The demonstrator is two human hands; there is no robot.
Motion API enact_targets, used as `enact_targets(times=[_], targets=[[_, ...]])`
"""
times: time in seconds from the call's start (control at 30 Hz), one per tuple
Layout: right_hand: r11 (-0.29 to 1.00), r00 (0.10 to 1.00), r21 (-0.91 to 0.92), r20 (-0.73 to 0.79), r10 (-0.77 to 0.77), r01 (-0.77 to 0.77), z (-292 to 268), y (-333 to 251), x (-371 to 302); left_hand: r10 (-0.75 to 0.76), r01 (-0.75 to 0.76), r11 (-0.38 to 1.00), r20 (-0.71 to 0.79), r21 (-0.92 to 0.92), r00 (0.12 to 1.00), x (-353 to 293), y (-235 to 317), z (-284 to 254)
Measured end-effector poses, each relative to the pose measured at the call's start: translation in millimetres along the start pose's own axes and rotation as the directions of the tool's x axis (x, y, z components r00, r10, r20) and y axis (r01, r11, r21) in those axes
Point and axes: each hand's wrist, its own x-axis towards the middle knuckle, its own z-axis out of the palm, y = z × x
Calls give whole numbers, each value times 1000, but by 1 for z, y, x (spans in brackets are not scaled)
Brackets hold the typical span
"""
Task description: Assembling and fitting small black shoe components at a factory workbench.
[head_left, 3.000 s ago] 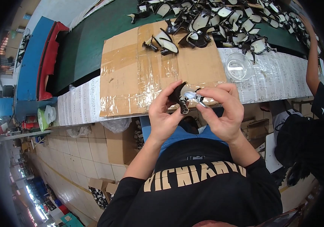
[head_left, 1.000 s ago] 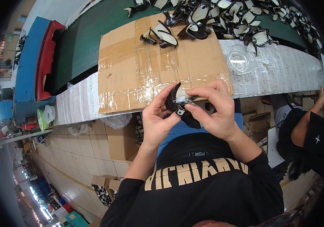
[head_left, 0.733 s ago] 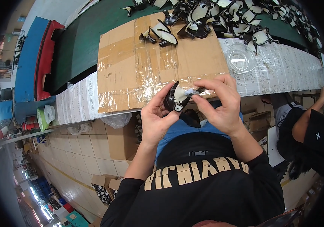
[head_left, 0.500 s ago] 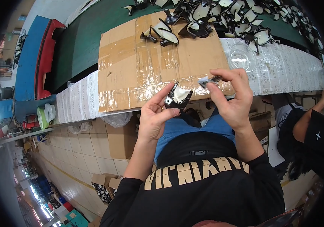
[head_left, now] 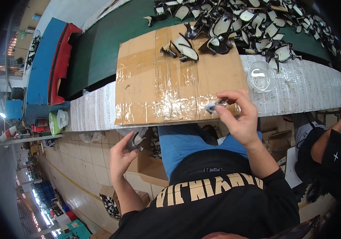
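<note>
My left hand (head_left: 123,156) is over the floor, left of my lap and below the table edge. At its thumb and forefinger is a shiny black shoe heel (head_left: 138,140) with a pale inner face, slightly blurred. My right hand (head_left: 240,117) is above the front edge of the cardboard, closed in a pinch. Between its fingers is a small dark tool with a whitish-blue end (head_left: 211,106); its exact kind is unclear. Under the left hand's heel, an open carton (head_left: 152,170) holds more black and pale pieces.
A taped cardboard sheet (head_left: 142,79) covers the table front, with a few heels (head_left: 185,49) on it. Many heels (head_left: 254,30) pile on the green belt (head_left: 94,55) behind. A clear plastic bowl (head_left: 262,76) stands at right. A co-worker's arm (head_left: 325,143) is at far right.
My left hand has moved left and down with the heel, away from the cardboard to above the carton. My right hand has stayed near the cardboard's front edge with the small tool. The view has shifted slightly.
</note>
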Motion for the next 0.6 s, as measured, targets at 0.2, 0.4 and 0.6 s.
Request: enact_targets(times=[0.2,0.4,0.6], targets=[[965,983,184,59,176,-185,10,21,-3,302,-248,916,-137,315,943,36,50,20],[844,939,413,136,315,-343,15,36,-7,821,-802,563,-19,199,571,150,130,129],[804,932,471,204,300,-362,13,42,-5,873,-661,380,-15,647,487,206,137,172]])
